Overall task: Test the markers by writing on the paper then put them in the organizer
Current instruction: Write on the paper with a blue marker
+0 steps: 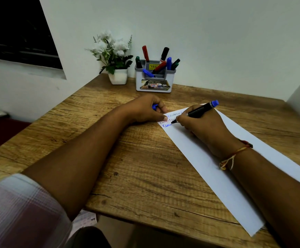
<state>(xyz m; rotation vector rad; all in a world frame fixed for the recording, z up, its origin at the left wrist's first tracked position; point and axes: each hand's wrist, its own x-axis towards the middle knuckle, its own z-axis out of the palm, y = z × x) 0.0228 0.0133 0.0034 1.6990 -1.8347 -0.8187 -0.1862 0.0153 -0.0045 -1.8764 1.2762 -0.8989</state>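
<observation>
Writing near the top corner of the paper [217, 176], the right hand [199, 126] was clamped round a blue marker [197, 110]. Thumb and fingers pinched the black barrel low down, the nib touched the sheet at the end of a short blue scrawl, and the blue tail pointed toward two o'clock. Fainter lines of red and dark script sat just above that scrawl.

The left hand [145, 110] lay at eleven o'clock from the nib, its fingers curled round a blue cap [154, 106], with a fingertip pressing the paper's corner. The sheet ran slantwise across the wooden table [127, 158], from that corner down toward five o'clock.

The organizer [153, 83] stood at twelve o'clock by the wall, well apart from both hands, already holding red, black, green and blue markers. A potted white flower plant [118, 76] stood just beside it at nine o'clock.

By my judgement this marker was mid-test, with capping and stowing yet to come. The paper looked pinned at one corner only, so a firm stroke might swing it and spoil the line. A heel of the hand dragged over fresh ink would smear it. The cap, held loosely in a busy hand, might slip away. The organizer looked crowded, with markers leaning across its compartments, so a careless drop-in could knock one out.
</observation>
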